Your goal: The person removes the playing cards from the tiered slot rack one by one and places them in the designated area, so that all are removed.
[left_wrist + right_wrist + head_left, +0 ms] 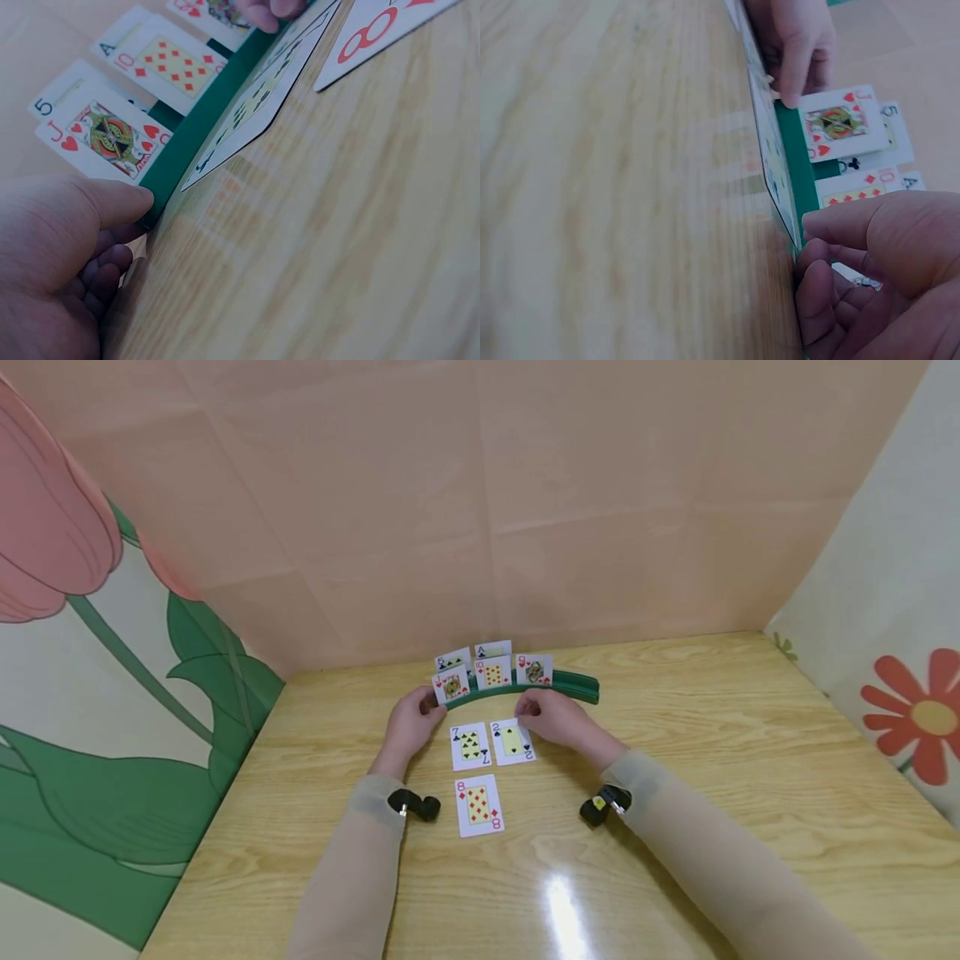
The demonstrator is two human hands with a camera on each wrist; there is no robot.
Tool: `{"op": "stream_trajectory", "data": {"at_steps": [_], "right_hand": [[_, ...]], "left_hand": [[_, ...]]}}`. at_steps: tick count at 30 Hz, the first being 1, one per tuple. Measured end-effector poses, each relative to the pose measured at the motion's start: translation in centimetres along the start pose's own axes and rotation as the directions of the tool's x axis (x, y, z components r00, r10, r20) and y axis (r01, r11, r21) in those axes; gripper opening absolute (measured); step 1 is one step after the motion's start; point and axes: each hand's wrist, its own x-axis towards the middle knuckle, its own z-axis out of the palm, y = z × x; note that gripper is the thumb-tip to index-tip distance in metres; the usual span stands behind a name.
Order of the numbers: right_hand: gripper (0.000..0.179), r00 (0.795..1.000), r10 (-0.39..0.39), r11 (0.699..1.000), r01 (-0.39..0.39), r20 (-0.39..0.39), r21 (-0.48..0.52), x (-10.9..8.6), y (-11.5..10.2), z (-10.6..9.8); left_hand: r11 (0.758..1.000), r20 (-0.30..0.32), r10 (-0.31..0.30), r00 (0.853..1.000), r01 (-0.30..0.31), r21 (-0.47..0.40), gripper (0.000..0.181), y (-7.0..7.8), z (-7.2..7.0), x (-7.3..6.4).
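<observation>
A curved green card holder (pixel 576 683) stands at the back of the table. In its front row are a jack of hearts (pixel 451 686), a ten of diamonds (pixel 492 672) and a queen of hearts (pixel 534 671). Behind them rise a five of clubs (pixel 56 94) and an ace (pixel 492 648). My left hand (pixel 410 725) grips the holder's left end, thumb in front. With curled fingers my right hand (pixel 558 718) pinches the upper right corner of a two of spades (pixel 512 743), though the fingertips partly hide the contact.
Beside the two of spades lies a seven of clubs (pixel 470 746), face up. Nearer to me is an eight of diamonds (pixel 479 806). A fabric-covered wall (pixel 480 527) closes off the back of the wooden table (pixel 300 827).
</observation>
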Motion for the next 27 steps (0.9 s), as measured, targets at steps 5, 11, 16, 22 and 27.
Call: {"op": "stream_trajectory", "data": {"at_steps": [5, 11, 16, 22, 27], "right_hand": [[0.015, 0.999, 0.018, 0.99, -0.011, -0.05, 0.143, -0.7, 0.0, -0.1], [0.021, 0.981, -0.009, 0.979, 0.049, -0.193, 0.2, -0.7, -1.0, -0.6], [0.021, 0.95, 0.002, 0.979, 0.063, -0.314, 0.195, -0.7, -1.5, -1.3], [0.026, 0.908, 0.048, 0.954, 0.082, -0.417, 0.288, -0.9, -1.6, -2.6], [0.032, 0.889, 0.057, 0.95, 0.092, -0.455, 0.3, -0.7, -1.2, -3.4]], "left_hand": [[1.0, 0.012, 0.005, 1.0, -0.005, 0.004, 0.038, -0.1, -0.2, -0.2], [1.0, -0.011, 0.015, 1.0, -0.015, 0.014, 0.036, -0.2, -0.6, -0.2], [1.0, -0.013, 0.01, 1.0, -0.01, 0.024, 0.036, -0.3, -0.9, -0.3], [1.0, -0.007, 0.007, 1.0, -0.007, 0.012, 0.038, -0.3, -0.7, -0.3], [1.0, -0.006, 0.003, 1.0, -0.002, 0.014, 0.037, -0.3, -0.8, -0.5]]}}
